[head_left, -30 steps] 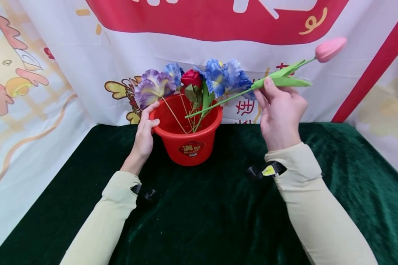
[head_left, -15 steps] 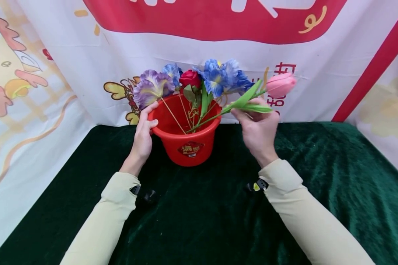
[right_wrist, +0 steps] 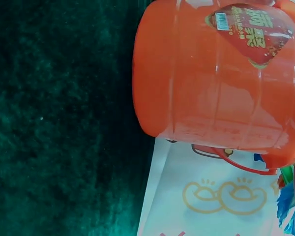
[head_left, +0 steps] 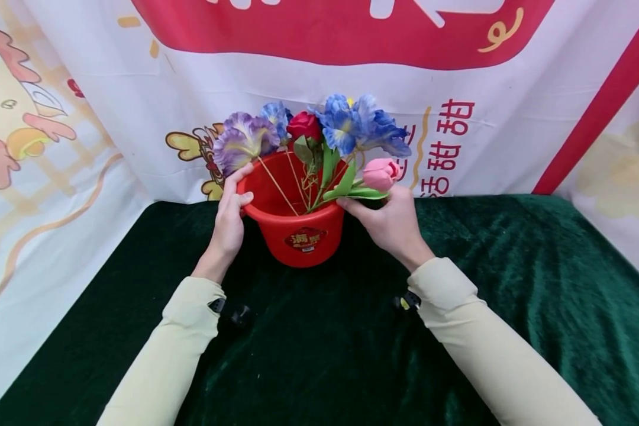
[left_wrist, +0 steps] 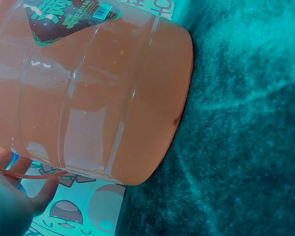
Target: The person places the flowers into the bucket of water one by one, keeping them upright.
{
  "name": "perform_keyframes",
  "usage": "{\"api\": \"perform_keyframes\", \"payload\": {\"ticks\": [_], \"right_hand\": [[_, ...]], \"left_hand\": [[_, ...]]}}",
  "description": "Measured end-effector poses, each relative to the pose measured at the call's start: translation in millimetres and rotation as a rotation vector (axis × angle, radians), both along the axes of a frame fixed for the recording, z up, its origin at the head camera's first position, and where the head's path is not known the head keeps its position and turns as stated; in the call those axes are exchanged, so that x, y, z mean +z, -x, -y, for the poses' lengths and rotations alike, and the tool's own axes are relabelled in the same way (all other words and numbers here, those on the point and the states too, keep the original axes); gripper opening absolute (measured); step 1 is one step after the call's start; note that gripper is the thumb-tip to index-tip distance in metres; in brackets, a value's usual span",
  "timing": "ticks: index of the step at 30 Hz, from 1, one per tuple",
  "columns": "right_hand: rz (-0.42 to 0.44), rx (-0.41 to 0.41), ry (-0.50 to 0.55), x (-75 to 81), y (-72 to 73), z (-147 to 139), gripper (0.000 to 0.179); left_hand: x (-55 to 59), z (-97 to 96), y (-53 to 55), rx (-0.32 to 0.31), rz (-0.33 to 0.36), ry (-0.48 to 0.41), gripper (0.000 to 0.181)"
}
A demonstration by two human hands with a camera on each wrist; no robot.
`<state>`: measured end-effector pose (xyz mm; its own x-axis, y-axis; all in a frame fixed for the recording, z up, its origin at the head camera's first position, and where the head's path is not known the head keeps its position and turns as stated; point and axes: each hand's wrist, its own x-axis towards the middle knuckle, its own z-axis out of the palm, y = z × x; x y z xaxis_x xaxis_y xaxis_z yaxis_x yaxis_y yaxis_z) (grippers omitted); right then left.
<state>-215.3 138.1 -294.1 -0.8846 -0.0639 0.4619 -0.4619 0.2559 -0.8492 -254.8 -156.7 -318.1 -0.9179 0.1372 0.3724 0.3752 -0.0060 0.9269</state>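
Note:
A red plastic bucket [head_left: 305, 241] stands on the dark green cloth, a printed label on its front. My left hand [head_left: 230, 223] grips its left rim, thumb over the edge. At the right rim, my right hand [head_left: 387, 223] holds a pink tulip [head_left: 381, 173] low by its green leaves; its stem slopes down into the bucket. Some of the right fingers are hidden behind the tulip. In the bucket, a purple iris [head_left: 246, 141] leans left, a red rose [head_left: 305, 126] sits in the middle, and blue irises [head_left: 359, 125] spread toward the right and back.
The green velvet cloth [head_left: 319, 355] covers the table. Right behind the bucket hangs a white and red printed backdrop [head_left: 202, 83]. In the right wrist view, the bucket's thin handle [right_wrist: 241, 166] hangs along its side.
My right hand has moved left and down to the bucket's rim, bringing the tulip from upper right until its stem is deep inside. The left hand has kept its place on the rim.

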Motion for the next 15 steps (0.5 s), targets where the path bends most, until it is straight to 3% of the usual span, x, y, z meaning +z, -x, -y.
{"api": "perform_keyframes", "payload": {"ticks": [2,7,9,12,15], "right_hand": [[0.029,0.035,0.019,1.0,-1.0,-1,0.037],[-0.065,0.029,-0.068,1.1,-4.8,-11,0.036],[-0.107,-0.029,-0.132,1.0,-6.6,-19,0.036],[-0.096,-0.094,-0.183,2.1,-9.4,-35,0.034],[-0.078,-0.159,-0.266,4.5,-11.7,-59,0.032]], "left_hand": [[0.3,0.6,-0.3,-0.002,0.001,-0.001,0.062],[0.2,-0.1,-0.7,0.002,0.006,0.011,0.063],[0.8,-0.4,-1.1,0.001,0.012,0.017,0.064],[3.0,1.4,-3.2,0.001,0.035,0.051,0.064],[7.0,8.7,-9.4,0.034,0.069,0.174,0.063]]}}
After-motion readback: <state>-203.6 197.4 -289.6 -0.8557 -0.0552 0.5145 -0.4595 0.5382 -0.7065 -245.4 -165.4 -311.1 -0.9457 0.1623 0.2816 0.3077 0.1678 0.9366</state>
